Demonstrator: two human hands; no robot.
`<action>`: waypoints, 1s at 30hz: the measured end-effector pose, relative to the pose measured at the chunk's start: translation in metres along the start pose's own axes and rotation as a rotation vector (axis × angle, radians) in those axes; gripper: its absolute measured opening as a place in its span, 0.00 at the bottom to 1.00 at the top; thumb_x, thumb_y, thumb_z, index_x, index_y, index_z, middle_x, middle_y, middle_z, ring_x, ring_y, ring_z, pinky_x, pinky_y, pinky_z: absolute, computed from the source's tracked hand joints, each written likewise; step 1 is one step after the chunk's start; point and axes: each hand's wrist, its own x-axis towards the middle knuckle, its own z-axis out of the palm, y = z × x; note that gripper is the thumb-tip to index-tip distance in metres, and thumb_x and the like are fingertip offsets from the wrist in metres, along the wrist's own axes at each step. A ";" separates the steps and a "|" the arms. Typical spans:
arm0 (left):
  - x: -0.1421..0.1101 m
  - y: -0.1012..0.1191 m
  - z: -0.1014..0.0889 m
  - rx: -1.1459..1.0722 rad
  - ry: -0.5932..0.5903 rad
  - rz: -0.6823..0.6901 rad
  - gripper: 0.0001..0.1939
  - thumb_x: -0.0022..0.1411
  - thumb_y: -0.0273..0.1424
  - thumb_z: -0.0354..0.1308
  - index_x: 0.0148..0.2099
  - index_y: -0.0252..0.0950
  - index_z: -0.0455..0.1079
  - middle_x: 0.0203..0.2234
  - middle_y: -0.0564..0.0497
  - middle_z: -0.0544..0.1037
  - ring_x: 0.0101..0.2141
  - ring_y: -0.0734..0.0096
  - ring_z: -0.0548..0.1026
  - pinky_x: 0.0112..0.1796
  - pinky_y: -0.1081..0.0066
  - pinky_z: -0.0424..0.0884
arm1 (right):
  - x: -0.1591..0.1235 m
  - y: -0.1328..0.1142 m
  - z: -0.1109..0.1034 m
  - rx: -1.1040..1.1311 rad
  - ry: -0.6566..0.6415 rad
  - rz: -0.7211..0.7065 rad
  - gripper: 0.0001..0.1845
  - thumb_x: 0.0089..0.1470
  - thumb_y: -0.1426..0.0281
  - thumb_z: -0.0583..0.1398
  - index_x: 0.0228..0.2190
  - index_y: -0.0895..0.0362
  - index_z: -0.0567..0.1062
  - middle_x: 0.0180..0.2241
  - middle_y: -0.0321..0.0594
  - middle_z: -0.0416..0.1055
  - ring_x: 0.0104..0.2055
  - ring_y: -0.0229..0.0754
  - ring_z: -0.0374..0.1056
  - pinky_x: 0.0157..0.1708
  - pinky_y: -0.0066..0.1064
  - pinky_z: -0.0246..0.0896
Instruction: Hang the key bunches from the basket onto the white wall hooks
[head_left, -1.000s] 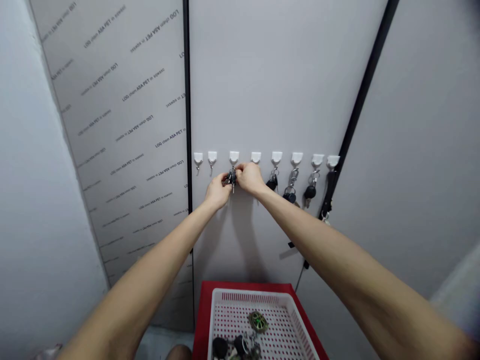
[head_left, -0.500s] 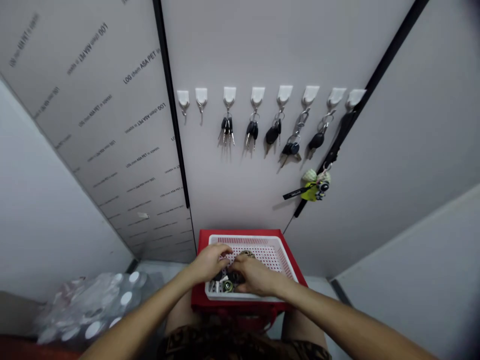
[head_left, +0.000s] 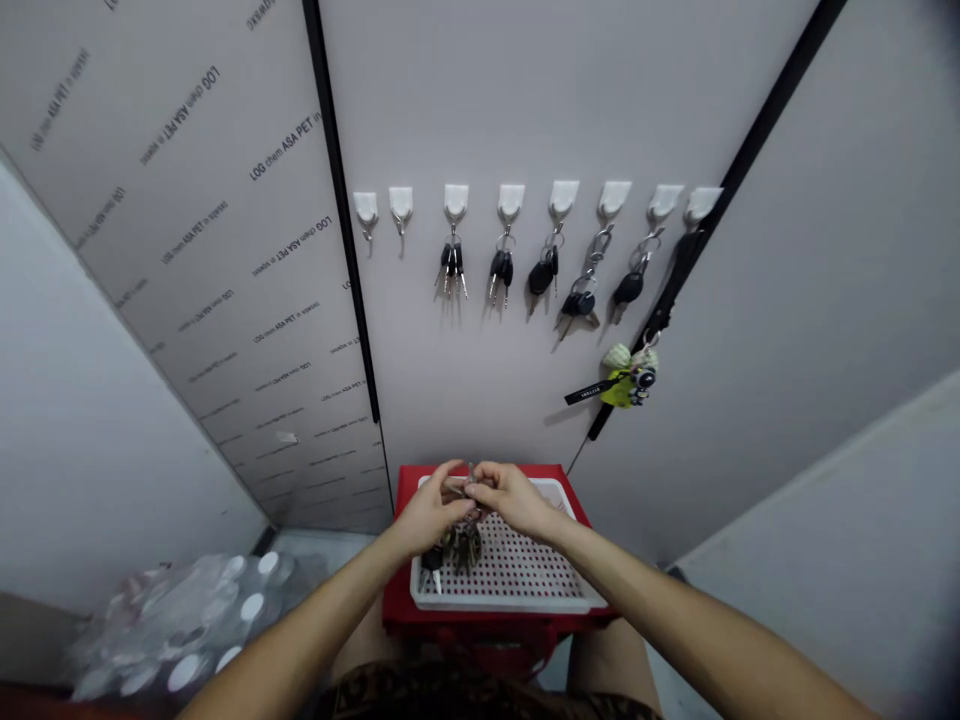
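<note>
A bunch of keys [head_left: 469,548] is held up by the right hand [head_left: 516,498], whose thumb and forefinger are almost closed on a small metal part at its top. By the left hand [head_left: 433,515] the same bunch is met from the other side; its fingers are curved and a little parted, with metal seen between them, but whether it is firmly gripped cannot be told. The bunch is hung above the left part of a white perforated plastic basket [head_left: 510,604], and contact with its bottom cannot be judged. Beside it, a black-headed key set [head_left: 432,560] is laid in the basket. The basket is set on a red box [head_left: 517,632], placed between the person's knees, close to a smooth light-grey panel [head_left: 480,390]. On this panel a row of white adhesive hooks [head_left: 511,200] is fixed, and black-headed keys [head_left: 501,270] are hung from several of them; a yellow-green charm [head_left: 624,382] is hung at the right end. The panel is bordered by black strips [head_left: 346,230], and beyond the left one a panel with printed lettering [head_left: 225,260] is seen. On the pale floor [head_left: 330,545], white-capped bottles [head_left: 202,635] are wrapped in clear plastic.
</note>
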 end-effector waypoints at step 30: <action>0.013 0.114 -0.030 0.390 0.203 0.317 0.04 0.45 0.27 0.48 0.24 0.32 0.63 0.18 0.56 0.64 0.22 0.80 0.62 0.26 0.78 0.58 | 0.025 -0.067 -0.009 -0.271 0.098 -0.452 0.13 0.46 0.65 0.46 0.21 0.61 0.64 0.18 0.33 0.57 0.21 0.30 0.53 0.21 0.23 0.50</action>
